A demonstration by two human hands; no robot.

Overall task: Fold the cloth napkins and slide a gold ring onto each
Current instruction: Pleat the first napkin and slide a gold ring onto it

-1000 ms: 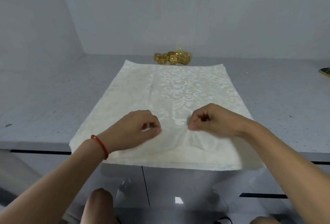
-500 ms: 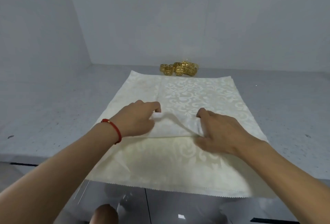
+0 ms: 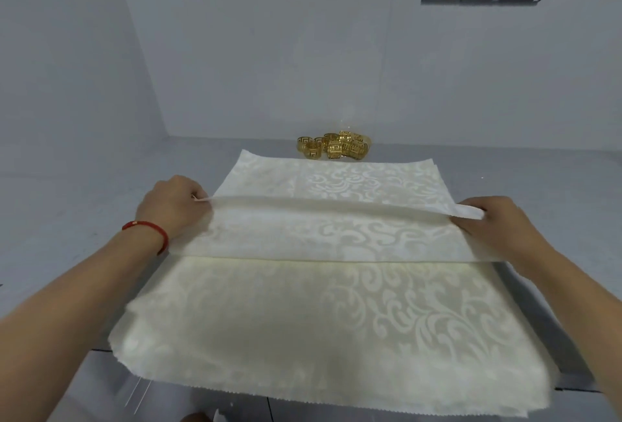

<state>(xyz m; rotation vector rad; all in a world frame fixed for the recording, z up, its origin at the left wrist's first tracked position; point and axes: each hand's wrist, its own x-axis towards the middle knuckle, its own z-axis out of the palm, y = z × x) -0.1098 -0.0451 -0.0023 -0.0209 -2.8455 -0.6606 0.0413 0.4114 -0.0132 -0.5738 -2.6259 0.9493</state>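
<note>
**First fold under way, rings untouched**

The top napkin (image 3: 323, 236) of a cream stack (image 3: 303, 337) is held taut across the middle of the bench (image 3: 84, 202). Its near edge has been carried up and over towards 12 o'clock, so one fold is judged to be in progress rather than finished. The left hand (image 3: 175, 206) pinches the raised fold at 9 o'clock and the right hand (image 3: 488, 223) pinches it at 3 o'clock, fingers curled on the cloth at both ends. The gold rings (image 3: 335, 145) lie heaped at 12 o'clock, just beyond the stack's far edge, none yet fitted. Further folds and the ringing remain for this napkin, and the napkins beneath (their number cannot be told) lie flat and unfolded.
</note>
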